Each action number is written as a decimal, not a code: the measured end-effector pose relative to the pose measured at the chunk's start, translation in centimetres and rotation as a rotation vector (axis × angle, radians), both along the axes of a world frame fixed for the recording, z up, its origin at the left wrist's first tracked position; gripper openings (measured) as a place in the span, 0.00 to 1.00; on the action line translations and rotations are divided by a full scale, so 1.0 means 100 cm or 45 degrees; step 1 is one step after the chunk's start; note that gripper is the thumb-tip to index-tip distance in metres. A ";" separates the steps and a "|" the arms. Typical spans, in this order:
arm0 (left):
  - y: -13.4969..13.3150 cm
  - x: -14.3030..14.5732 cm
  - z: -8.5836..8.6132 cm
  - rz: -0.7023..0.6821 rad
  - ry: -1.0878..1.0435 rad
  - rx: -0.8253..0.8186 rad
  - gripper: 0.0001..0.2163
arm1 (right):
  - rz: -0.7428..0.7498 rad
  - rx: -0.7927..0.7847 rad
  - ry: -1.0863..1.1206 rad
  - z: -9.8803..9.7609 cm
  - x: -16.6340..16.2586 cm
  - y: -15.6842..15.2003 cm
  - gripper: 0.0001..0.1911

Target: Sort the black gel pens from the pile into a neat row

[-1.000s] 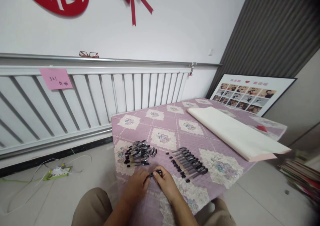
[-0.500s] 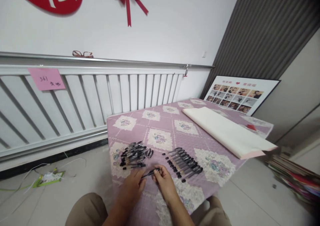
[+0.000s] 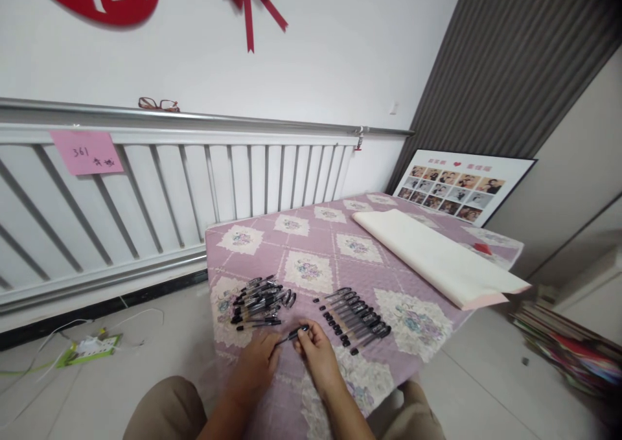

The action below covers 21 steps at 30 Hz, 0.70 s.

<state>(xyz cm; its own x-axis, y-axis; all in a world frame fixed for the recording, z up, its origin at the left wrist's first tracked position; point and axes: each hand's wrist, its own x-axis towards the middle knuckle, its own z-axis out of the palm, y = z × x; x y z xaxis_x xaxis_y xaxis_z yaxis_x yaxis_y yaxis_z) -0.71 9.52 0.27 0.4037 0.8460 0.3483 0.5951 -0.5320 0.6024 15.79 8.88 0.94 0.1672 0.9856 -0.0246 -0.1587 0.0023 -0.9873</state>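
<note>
A black-capped pen spans the gap between my two hands, above the front of the table. My left hand is closed on its left end. The fingers of my right hand pinch the dark capped end. Just beyond my left hand lies a loose pile of black pens, pointing various ways. Right of my right hand, several pens lie side by side in a slanted row, with small black pieces along their left ends.
A purple patterned cloth covers the table. A folded cream sheet lies at the right, before a leaning photo board. A white radiator stands behind. A power strip with cables is on the floor at left.
Both hands keep hold of the pen in nearly the same place. More of its dark capped end shows between them. The view has shifted slightly.
</note>
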 end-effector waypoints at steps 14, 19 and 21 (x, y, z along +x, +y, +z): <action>-0.001 -0.010 -0.007 0.161 -0.209 0.030 0.17 | -0.292 -0.080 0.305 0.013 0.036 -0.023 0.20; 0.004 -0.012 -0.013 0.135 -0.197 0.025 0.17 | -0.442 -0.109 0.312 0.034 0.106 -0.047 0.22; 0.006 -0.013 -0.016 0.130 -0.179 0.026 0.17 | -0.496 -0.149 0.250 0.042 0.136 -0.054 0.24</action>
